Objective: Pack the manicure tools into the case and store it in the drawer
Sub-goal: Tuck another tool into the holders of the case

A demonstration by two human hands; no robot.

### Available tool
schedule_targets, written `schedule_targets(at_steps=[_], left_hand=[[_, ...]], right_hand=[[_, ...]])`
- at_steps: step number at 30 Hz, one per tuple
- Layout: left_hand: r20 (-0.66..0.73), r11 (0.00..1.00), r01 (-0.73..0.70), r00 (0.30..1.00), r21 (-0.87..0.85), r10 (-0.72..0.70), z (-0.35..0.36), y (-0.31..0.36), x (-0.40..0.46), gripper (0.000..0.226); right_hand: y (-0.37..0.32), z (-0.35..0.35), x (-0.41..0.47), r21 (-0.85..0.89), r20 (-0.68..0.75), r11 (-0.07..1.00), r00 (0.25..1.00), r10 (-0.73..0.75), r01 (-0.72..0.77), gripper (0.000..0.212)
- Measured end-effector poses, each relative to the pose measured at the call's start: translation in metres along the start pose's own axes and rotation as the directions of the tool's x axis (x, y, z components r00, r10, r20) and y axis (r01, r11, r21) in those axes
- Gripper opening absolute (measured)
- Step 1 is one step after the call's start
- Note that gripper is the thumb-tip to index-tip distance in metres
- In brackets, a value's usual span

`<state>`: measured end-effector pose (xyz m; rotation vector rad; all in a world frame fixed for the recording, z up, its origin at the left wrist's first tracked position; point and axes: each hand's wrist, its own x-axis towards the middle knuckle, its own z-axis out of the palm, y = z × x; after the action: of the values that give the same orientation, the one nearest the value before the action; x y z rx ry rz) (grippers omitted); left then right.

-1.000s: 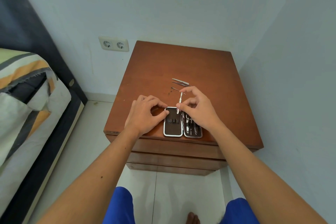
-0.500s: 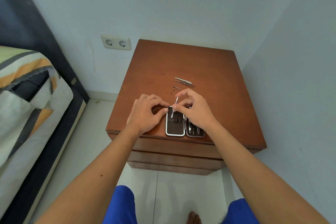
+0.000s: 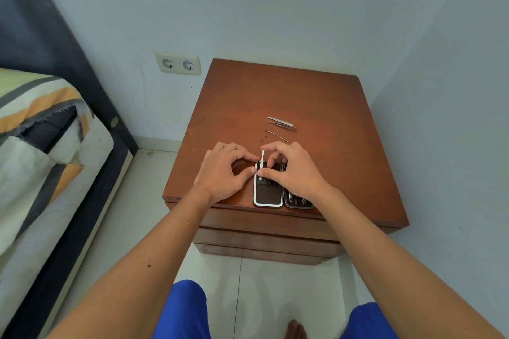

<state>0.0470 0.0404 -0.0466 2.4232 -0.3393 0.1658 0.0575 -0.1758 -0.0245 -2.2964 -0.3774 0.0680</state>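
An open brown manicure case [image 3: 268,192] with a silver rim lies at the nightstand's front edge; its right half, holding several tools, is mostly under my right hand [image 3: 294,173]. That hand pinches a thin silver tool [image 3: 261,159] upright over the case's left half, at its far left corner. My left hand [image 3: 221,173] rests on the wood beside the case, thumb and forefinger touching the left rim. Three loose metal tools lie further back: tweezers [image 3: 278,120], a second pair [image 3: 283,126] and a thin pick [image 3: 276,136].
The wooden nightstand [image 3: 330,107] stands in a corner between two pale walls, with closed drawer fronts [image 3: 264,224] below its top. A bed [image 3: 41,151] with striped bedding is on the left. A double wall socket [image 3: 178,64] sits behind. My knees and a foot show below.
My right hand has carried the thin silver tool leftward and down, from above the case's middle to the left half's far corner. My left hand has stayed on the case's rim.
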Motion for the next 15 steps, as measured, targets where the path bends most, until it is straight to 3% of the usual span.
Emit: schedule_targets(at_steps=[10, 15], left_hand=[[-0.002, 1.0, -0.011, 1.0, -0.02, 0.011, 0.001, -0.002, -0.001, 0.017], [-0.015, 0.999, -0.013, 1.0, -0.031, 0.013, 0.001, -0.003, -0.001, 0.013]], right_hand=[[-0.002, -0.011, -0.006, -0.232, 0.133, 0.964, 0.986, -0.097, 0.126, 0.069], [-0.004, -0.01, -0.013, -0.256, 0.147, 0.954, 0.981, -0.124, 0.159, 0.071]])
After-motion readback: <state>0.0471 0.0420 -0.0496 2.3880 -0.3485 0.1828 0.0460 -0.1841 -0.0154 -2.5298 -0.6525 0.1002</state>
